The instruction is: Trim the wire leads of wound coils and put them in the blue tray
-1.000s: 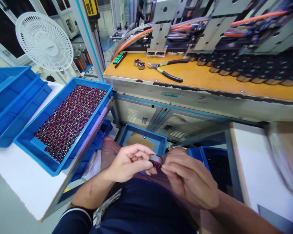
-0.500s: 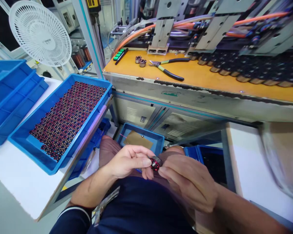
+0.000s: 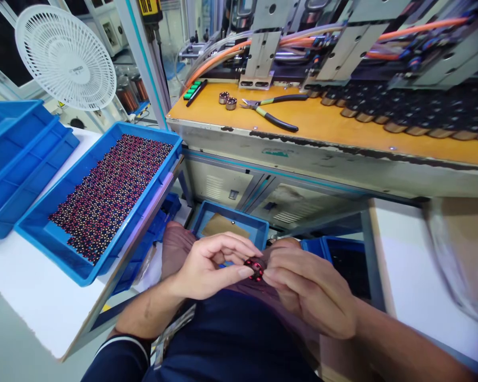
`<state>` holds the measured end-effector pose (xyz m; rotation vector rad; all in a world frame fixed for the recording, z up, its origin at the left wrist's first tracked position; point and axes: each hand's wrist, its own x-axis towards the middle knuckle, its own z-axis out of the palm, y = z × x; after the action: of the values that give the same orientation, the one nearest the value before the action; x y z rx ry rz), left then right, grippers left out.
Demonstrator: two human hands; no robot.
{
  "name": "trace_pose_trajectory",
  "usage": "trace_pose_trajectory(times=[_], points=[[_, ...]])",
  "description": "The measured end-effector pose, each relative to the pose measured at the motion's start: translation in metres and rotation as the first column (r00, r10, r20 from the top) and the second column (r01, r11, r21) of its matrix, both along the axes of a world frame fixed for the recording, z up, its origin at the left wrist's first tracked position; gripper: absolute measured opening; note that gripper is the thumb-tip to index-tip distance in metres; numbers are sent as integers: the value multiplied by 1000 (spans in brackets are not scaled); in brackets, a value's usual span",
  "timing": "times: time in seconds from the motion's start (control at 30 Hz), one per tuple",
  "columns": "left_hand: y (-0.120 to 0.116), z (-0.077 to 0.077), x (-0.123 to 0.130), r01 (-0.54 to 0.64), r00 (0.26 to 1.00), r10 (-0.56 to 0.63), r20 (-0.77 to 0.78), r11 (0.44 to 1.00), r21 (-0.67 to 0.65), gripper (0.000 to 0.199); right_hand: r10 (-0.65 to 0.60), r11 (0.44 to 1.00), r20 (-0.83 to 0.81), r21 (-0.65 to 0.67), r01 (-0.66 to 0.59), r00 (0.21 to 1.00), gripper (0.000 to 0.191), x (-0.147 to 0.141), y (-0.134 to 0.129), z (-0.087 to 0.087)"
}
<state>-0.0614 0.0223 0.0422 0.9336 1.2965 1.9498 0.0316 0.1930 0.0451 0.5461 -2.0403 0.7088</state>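
Above my lap, a small round motor stator (image 3: pixel 255 269) with a dark rim and red parts on its face is between my hands. My left hand (image 3: pixel 217 268) is closed on its left side, thumb in front and fingers curved over the top. The fingertips of my right hand (image 3: pixel 310 289) pinch the stator's right edge, and they hide part of it. To the left, a blue tray (image 3: pixel 90 273) on a white table holds rows of similar small red and dark round parts (image 3: pixel 115 185).
On the orange bench lie wire cutters (image 3: pixel 271 111), two small metal rings (image 3: pixel 228 101) and a black pen (image 3: pixel 196 93). Many dark cylindrical parts (image 3: pixel 402 114) line its right side. A fan (image 3: pixel 66 58) and stacked blue bins (image 3: pixel 19 164) stand left. Another blue tray (image 3: pixel 258 228) lies below the bench.
The stator has turned so that more of its red face shows. My left fingers have lifted and spread over its top, and my right hand has shifted slightly.
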Motion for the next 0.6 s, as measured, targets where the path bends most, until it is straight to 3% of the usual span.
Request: trace_pose_trajectory(times=[0.17,0.4,0.6], points=[[2,4,-1,-61,985,66,-157,998,34,14,46,999,57,-31,-44,997,12,5,0,-2],[0,8,-2,-63,976,61,-207,998,-3,17,55,998,37,5,-55,998,9,10,6,-11],[2,9,-2,-129,957,128,-260,992,13,12,19,1000,-2,13,-19,1000,10,6,4,-8]])
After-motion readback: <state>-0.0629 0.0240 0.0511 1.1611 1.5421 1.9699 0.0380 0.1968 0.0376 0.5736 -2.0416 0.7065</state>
